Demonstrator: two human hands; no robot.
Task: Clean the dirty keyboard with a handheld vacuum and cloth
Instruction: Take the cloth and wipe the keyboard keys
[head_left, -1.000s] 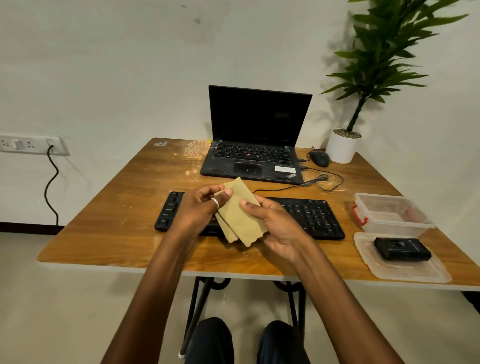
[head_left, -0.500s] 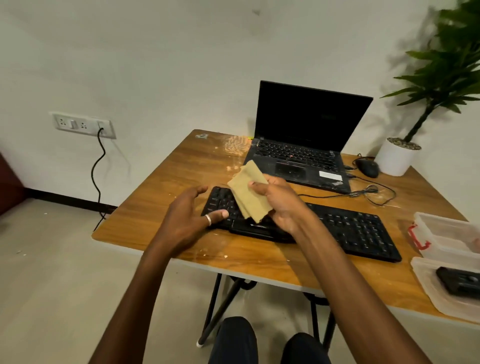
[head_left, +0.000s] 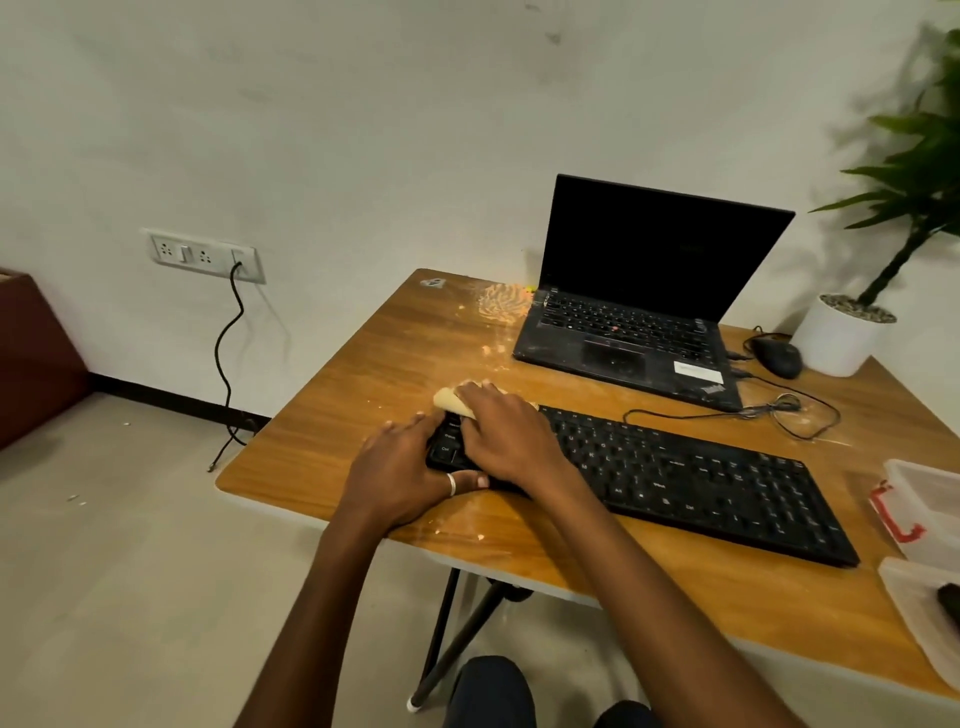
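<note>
The wiping step looks to be in hand, and only just starting, since the cloth (head_left: 456, 403) sits at the far left end of the keyboard (head_left: 675, 478) and the long run of keys to the right lies uncovered. The right hand (head_left: 506, 439) lies palm down on the cloth with its fingers stretched flat, pressing the cloth onto the keys rather than gripping it; only a pale folded edge shows beyond the fingertips, and whether the thumb tucks under any of it is hidden. The left hand (head_left: 402, 473) steadies the keyboard's left end, fingers laid out straight against the side and the thumb along the front edge, closed round nothing. The keyboard lies flat on the wooden table (head_left: 363, 374), near its front edge and in front of the open laptop (head_left: 623, 338). Pale crumbs (head_left: 498, 306) are scattered on the wood near the laptop's left corner. A dark object (head_left: 950, 605) on a clear lid at the right edge may be the vacuum, but it is too cut off to tell. The next move probably calls for drawing the cloth rightward along the rows with even pressure while the left hand keeps the board from sliding, and for pushing dirt away from the keys instead of down into the gaps.
</note>
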